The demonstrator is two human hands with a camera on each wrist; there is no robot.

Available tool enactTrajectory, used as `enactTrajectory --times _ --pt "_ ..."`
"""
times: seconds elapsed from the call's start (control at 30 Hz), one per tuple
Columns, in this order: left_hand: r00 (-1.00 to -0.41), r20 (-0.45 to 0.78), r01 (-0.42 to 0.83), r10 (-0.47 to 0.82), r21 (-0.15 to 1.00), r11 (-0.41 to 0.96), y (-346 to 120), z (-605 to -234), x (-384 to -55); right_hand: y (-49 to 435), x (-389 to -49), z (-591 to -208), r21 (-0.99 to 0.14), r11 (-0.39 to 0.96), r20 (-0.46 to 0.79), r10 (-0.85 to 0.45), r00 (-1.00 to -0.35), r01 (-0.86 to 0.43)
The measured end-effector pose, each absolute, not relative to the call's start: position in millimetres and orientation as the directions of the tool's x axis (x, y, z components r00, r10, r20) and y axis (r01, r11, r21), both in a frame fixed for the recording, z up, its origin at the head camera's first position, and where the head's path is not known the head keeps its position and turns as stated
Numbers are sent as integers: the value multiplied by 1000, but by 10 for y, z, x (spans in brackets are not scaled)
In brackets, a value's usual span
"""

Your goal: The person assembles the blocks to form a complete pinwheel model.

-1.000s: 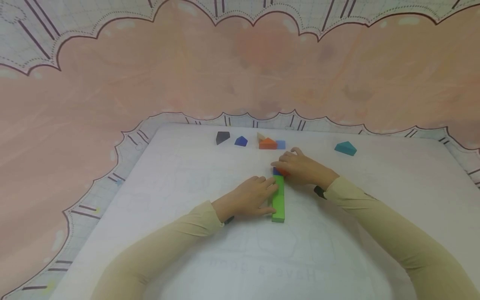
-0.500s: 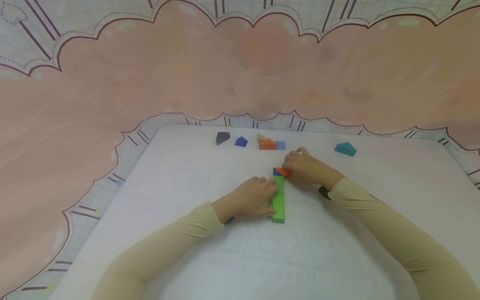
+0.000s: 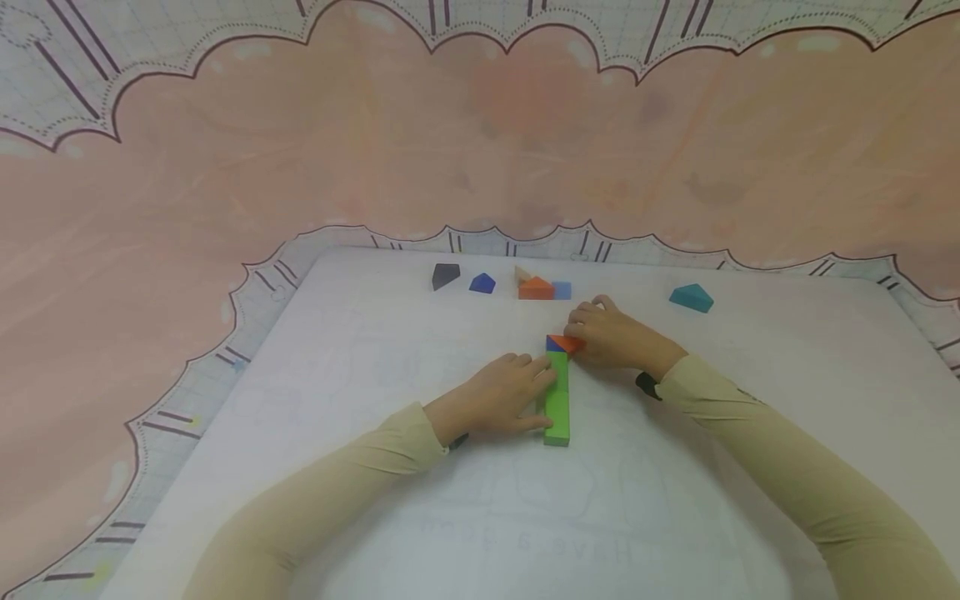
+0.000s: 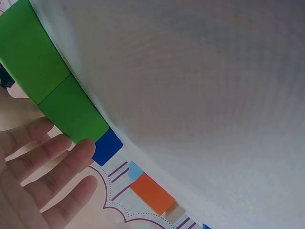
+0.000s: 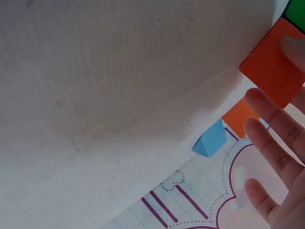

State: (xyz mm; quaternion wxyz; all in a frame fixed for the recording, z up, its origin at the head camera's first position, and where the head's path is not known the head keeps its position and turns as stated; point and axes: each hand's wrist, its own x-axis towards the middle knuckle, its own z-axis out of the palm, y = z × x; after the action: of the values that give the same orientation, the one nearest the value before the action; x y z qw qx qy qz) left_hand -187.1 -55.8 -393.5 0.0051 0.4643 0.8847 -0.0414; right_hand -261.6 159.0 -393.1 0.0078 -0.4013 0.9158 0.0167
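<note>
Two green rectangular blocks [image 3: 558, 408] lie end to end in a line on the white table. My left hand [image 3: 498, 393] rests along their left side, fingers extended and fingertips touching them. At the far end of the row sits a blue triangular block [image 4: 107, 147], with an orange triangular block [image 3: 567, 342] against its slanted side. My right hand [image 3: 611, 335] pinches the orange block from the right; the thumb lies on its face in the right wrist view, and the other fingers spread beyond it.
Along the table's far side lie a dark grey block [image 3: 446, 276], a blue block [image 3: 483, 283], an orange triangle [image 3: 536, 288] beside a light-blue block [image 3: 562, 290] and a tan piece [image 3: 521, 273]. A teal block [image 3: 692, 297] lies further right. A patterned pink backdrop [image 3: 480, 142] stands behind.
My right hand has drawn back slightly to the right, uncovering more of the blue and orange triangles. My left hand has stayed on the green blocks.
</note>
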Motion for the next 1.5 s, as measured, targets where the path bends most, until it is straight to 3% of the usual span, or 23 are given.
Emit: enactTrajectory --times 0.17,0.37,0.63,0.83,1.2,1.5 --pt "-566 -41 824 823 -68 563 -562 -3946 -1877 1623 -2657 -3865 41 692 -57 -718 -693 -721" --pt "-563 -47 825 825 -77 559 -568 -3944 -1883 1730 -2806 -3663 -34 725 -36 -689 -724 -688" --pt "-572 -59 820 818 -56 570 -578 -3921 -1882 1707 -3189 -3642 88 714 34 -699 -714 -695" --pt "-575 -69 818 815 -37 574 -573 -3935 -1880 1643 -3386 -3791 69 711 7 -701 -713 -699" --pt "-568 -60 823 821 -39 567 -579 -3916 -1859 1587 -3477 -3895 110 697 -17 -712 -702 -709" --pt "-571 -70 821 818 -26 570 -579 -3930 -1870 1591 -3488 -3907 215 650 -32 -741 -671 -729"
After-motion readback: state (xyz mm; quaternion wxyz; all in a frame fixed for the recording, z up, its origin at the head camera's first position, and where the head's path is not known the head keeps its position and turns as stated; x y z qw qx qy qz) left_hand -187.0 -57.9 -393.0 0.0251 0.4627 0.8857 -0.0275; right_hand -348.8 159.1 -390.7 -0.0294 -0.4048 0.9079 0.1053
